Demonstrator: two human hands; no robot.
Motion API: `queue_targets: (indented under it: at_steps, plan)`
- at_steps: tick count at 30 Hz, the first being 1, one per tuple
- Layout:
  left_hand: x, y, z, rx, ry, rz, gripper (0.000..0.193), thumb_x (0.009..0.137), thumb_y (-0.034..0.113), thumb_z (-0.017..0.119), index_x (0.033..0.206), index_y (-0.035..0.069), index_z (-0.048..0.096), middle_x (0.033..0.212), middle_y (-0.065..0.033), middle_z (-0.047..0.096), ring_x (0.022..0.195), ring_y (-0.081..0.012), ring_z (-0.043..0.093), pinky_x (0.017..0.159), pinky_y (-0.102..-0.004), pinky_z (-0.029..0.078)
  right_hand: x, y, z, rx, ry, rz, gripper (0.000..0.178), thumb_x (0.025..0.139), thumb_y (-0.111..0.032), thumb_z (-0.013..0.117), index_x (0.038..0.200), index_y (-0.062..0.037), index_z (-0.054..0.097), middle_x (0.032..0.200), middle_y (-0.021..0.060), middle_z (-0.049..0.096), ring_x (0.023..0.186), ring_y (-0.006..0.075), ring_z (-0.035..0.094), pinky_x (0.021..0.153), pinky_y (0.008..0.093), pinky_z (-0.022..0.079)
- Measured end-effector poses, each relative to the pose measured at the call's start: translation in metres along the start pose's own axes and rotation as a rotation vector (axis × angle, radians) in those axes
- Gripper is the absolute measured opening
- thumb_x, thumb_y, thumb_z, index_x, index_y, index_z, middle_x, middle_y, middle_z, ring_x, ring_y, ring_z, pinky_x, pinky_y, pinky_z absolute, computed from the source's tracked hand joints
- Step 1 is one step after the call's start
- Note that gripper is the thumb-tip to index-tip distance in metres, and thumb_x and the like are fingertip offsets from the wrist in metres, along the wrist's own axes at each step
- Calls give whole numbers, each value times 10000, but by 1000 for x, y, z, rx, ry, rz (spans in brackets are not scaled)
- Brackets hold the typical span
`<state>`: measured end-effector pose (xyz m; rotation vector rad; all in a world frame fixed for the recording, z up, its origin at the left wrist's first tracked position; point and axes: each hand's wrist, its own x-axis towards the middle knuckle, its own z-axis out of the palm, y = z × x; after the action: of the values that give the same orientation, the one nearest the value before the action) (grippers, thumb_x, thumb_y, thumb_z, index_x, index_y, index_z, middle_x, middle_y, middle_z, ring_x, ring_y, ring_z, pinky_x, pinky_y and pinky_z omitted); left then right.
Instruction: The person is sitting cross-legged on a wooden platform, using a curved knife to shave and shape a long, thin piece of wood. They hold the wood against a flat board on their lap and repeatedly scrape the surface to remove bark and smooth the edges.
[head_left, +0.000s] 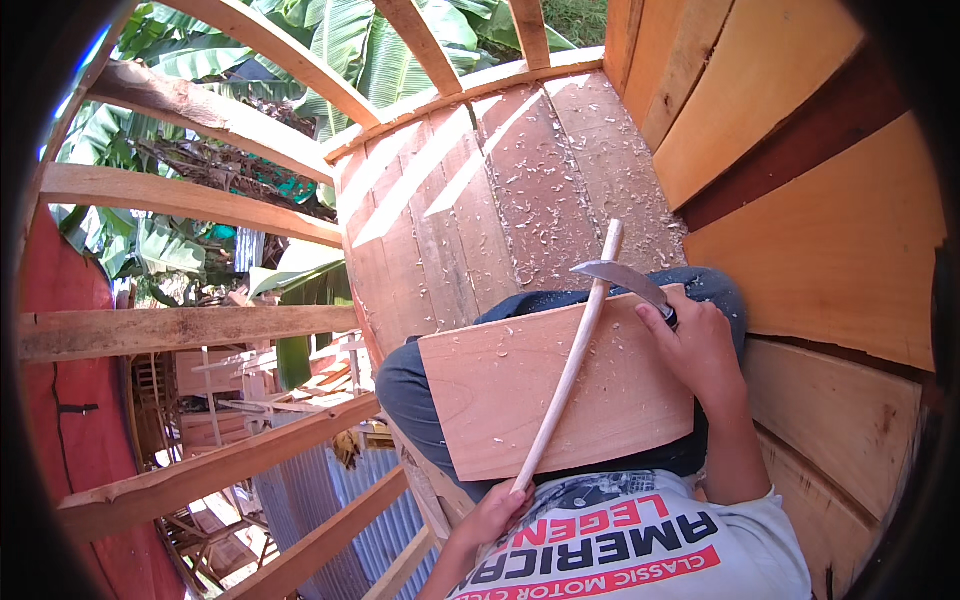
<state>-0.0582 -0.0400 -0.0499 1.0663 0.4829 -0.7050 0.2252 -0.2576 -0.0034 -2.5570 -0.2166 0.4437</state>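
Observation:
A long peeled wooden stick point(566, 385) slants across a flat wooden board point(480, 400) that rests on my lap. My left hand point(500, 514) grips the stick's near end, close to my shirt. In my right hand point(690, 340) is a knife point(625, 276) with a curved blade and a dark handle, mostly hidden by the fingers. The blade points left and crosses the stick near its far end; whether it touches the wood, I cannot tell. A few pale shavings lie on the board.
Wood shavings point(560, 190) are scattered over the plank floor point(400, 290) ahead. Wooden rails point(200, 330) line the left and far sides, with banana leaves point(340, 60) beyond. A plank wall point(820, 240) stands close on the right. Corrugated metal sheets point(300, 520) lie below at left.

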Motion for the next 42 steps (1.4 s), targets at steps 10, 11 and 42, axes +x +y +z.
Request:
queue_targets:
  at_steps: [10, 11, 42]
  plan:
    - [6, -6, -13, -288, -116, -154, 687, 830, 717, 491, 956, 42, 472, 676, 50, 382, 507, -12, 359, 441, -144, 282, -39, 9, 26, 182, -171, -285, 166, 794, -135, 689, 865, -10, 605, 736, 174, 631, 656, 335, 644, 599, 387, 508]
    - [7, -5, -14, -283, -132, -154, 683, 834, 712, 491, 957, 41, 472, 680, 48, 383, 506, -12, 357, 442, -142, 281, -38, 9, 26, 182, -98, -287, 159, 806, -134, 684, 870, -12, 605, 741, 172, 628, 660, 334, 644, 595, 385, 506]
    - [24, -18, -30, -626, -494, -253, 614, 882, 678, 451, 944, 68, 402, 666, 32, 372, 433, -26, 310, 372, -165, 255, -15, 24, 20, -225, 304, -13, 398, 929, -346, 575, 726, -4, 577, 618, 222, 579, 601, 427, 590, 506, 480, 445]
